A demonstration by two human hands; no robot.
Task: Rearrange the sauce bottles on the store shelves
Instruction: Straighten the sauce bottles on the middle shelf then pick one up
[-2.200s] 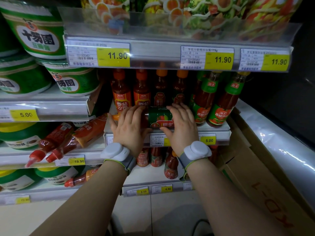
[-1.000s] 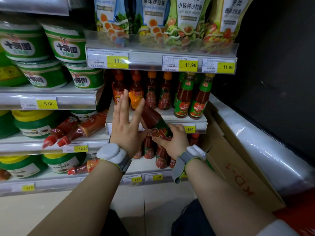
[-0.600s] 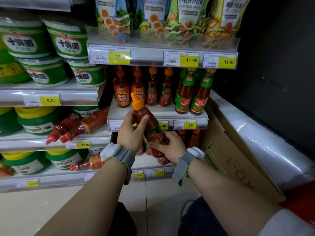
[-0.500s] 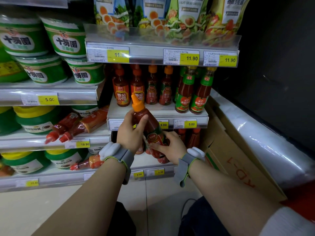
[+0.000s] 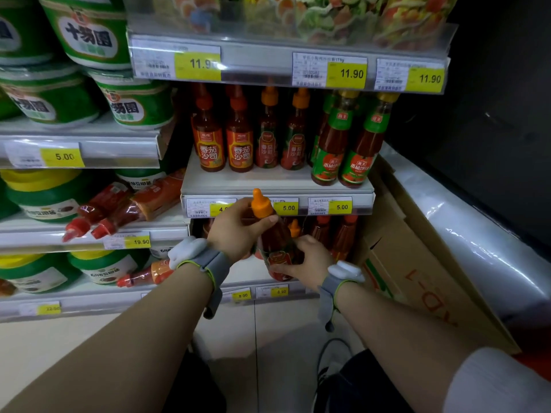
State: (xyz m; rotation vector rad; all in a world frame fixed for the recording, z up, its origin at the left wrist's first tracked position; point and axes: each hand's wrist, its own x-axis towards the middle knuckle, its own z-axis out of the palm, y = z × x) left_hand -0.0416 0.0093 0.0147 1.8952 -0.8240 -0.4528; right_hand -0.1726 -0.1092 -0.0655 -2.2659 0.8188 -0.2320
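A red sauce bottle (image 5: 275, 236) with an orange cap stands almost upright in both my hands, in front of the middle shelf's edge. My left hand (image 5: 235, 231) grips its neck and shoulder. My right hand (image 5: 307, 260) holds its lower body and base. On the middle shelf (image 5: 277, 181) stand several sauce bottles in a row: red-capped ones (image 5: 208, 135) at the left, orange-capped ones (image 5: 268, 132) in the middle, green-labelled ones (image 5: 357, 144) at the right. More bottles (image 5: 343, 234) stand on the shelf below, partly hidden by my hands.
Green tubs (image 5: 131, 105) fill the left shelves, with squeeze bottles (image 5: 125, 207) lying flat below them. A cardboard box (image 5: 426, 275) leans at the right of the shelving. Salad dressing pouches (image 5: 328, 13) sit on the top shelf. Pale floor tiles lie below.
The bottle lay flat on the middle shelf under both hands. I have lifted it off, turned it upright and lowered it in front of the shelf edge; the view has moved closer.
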